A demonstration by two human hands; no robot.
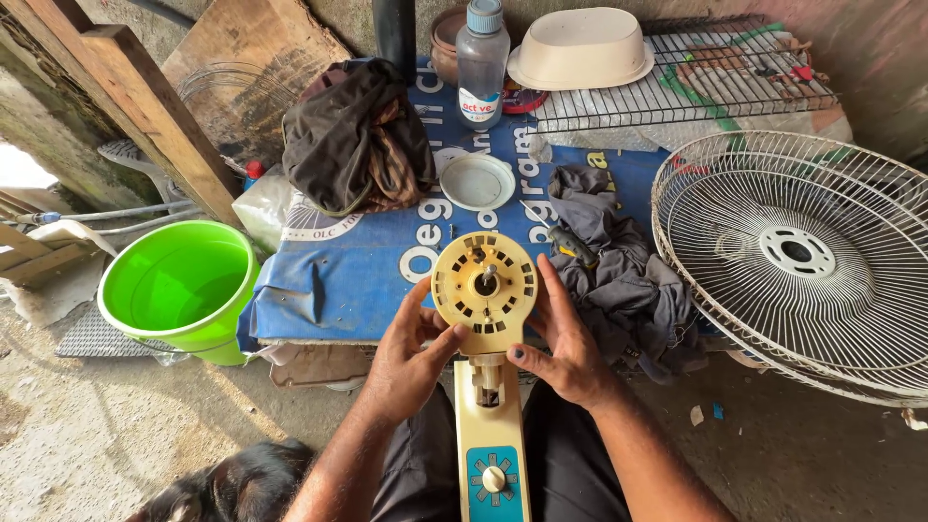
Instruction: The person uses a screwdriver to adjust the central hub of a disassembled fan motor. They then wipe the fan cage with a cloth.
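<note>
Holding a cream fan motor housing (484,282) upright over the lap, round face turned up toward the camera so the shaft hole and vent slots can be seen straight on. Left hand (411,353) wrapped on the lower left edge of the disc, thumb pressed on the rim, fingers curled behind it. Right hand (565,343) cupped along the right edge, fingers stretched up the side, thumb tucked under the disc, so clamped on from both sides, probably to keep it from wobbling. Long cream stand neck (491,440) running down between the knees, blue control panel with a knob near the bottom, seemingly resting on the lap for support.

Just past the housing, a low bench (338,280) covered with a blue printed sheet. Lying on it: a grey rag (619,275) with what looks like a screwdriver (565,242) on top, close to the right hand, handy for grabbing. Also a round white cap (477,181), a dark bundle of cloth (356,135), a clear plastic bottle (482,63), an upturned cream basin (580,48) and a wire rack (735,68). White fan guard (797,256) propped off to the right, apart from the housing. Green bucket (179,285) on the floor at left; a dark furry animal (237,488) near the left knee.
</note>
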